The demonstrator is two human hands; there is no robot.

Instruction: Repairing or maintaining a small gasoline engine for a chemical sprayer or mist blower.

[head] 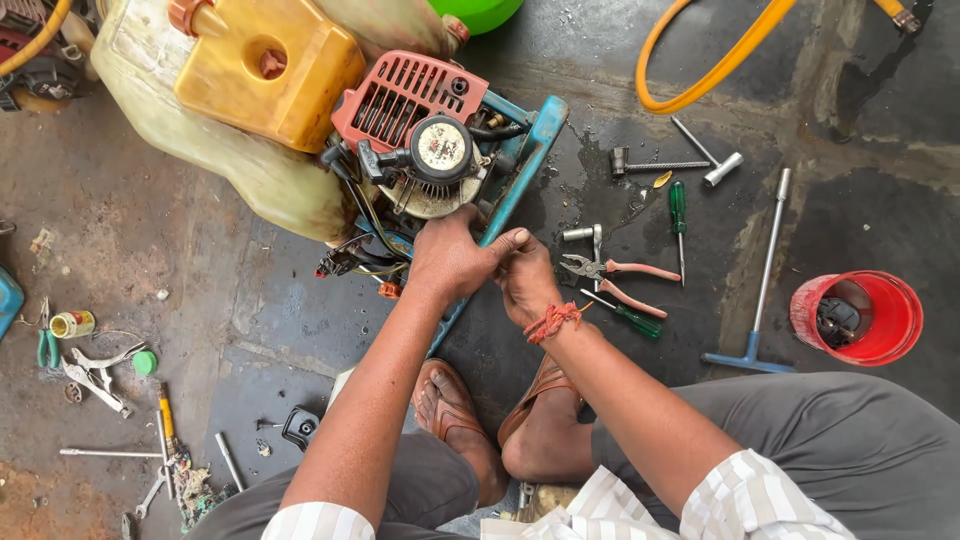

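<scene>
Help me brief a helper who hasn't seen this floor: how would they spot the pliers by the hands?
Start at the red engine on its blue frame, where both hands meet. Just beyond the right hand, the pliers lie on the dark floor. Their pink handles are spread open, unlike the green-handled screwdrivers beside them.

Bare left hand (450,258) and bare right hand (525,275), forearms uncovered to above the elbow. Rolled-up shirt sleeves of white cloth with thin pale checked stripes (745,500), bunched in folds at both upper arms. Knotted orange-red thread wristband (552,320) around the right wrist, loose frayed ends sticking out. Grey cloth trousers (840,430), smooth and plain, covering both legs. Brown leather open-toed sandals (535,390) on both feet, wide straps across the instep, toes showing. No rings or watch visible on the fingers (512,240) or wrists.
</scene>
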